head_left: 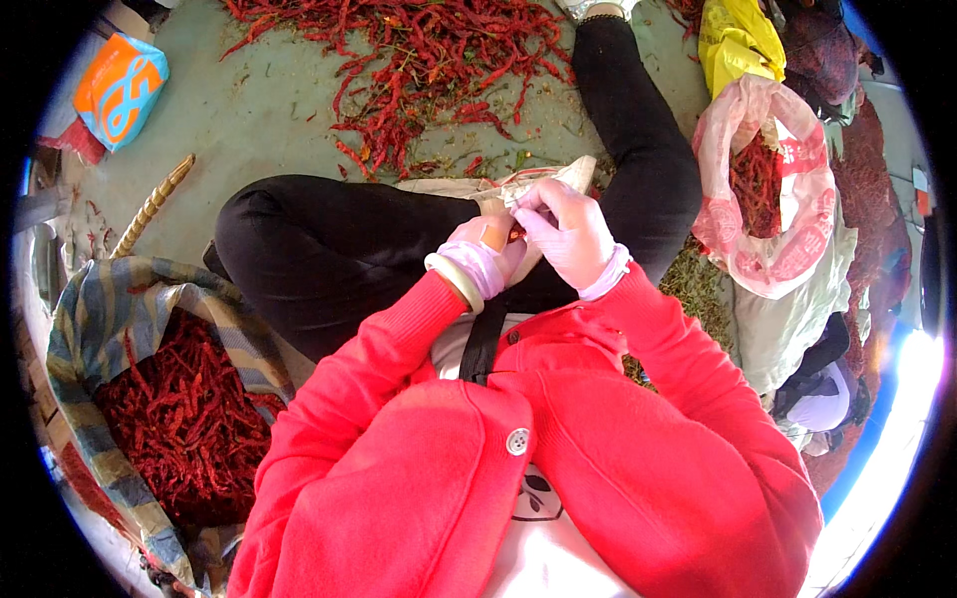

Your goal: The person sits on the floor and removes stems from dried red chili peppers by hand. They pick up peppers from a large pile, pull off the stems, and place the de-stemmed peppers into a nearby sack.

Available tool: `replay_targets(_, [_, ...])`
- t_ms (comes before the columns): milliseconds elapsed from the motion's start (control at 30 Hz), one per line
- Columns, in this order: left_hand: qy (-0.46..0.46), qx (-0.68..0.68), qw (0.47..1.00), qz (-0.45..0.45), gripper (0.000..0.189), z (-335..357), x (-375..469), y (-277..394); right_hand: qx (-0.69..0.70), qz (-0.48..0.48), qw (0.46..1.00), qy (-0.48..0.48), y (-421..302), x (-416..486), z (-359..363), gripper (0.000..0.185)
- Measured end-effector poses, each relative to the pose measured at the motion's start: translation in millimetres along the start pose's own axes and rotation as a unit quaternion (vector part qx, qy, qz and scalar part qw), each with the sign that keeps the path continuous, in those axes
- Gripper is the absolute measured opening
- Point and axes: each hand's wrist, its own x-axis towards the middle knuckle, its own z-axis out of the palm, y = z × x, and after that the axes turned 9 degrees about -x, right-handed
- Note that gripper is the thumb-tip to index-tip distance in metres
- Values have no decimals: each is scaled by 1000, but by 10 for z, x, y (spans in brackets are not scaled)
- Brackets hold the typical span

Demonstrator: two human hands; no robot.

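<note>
My left hand (pixel 490 243) and my right hand (pixel 568 235), both in thin pale lilac gloves, meet above my lap. A small piece of a dried red chili pepper (pixel 516 234) shows between them; the fingers hide most of it. The left fingers curl around it, while the right thumb and forefinger pinch at the same spot. Under the hands, a whitish woven sack (pixel 579 173) with red stripes lies across my lap. Just beyond it, a loose heap of dried red chilies (pixel 404 90) spreads over the green-grey floor.
At the left stands a striped woven bag (pixel 78 359) of dried chilies, with a braided handle (pixel 153 205) behind it. A pink-and-white plastic bag (pixel 804 239) of chilies stands at the right, near a yellow bag (pixel 736 48). An orange-and-blue bag (pixel 123 90) lies far left.
</note>
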Motion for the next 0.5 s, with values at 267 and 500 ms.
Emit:
replay_targets(267, [-13, 113, 993, 29, 20, -158, 19, 120, 473, 268, 821, -176, 73, 40, -273, 12])
replay_targets(500, [-57, -327, 943, -4, 15, -290, 44, -142, 31, 197, 861, -468, 441, -336, -1387, 11])
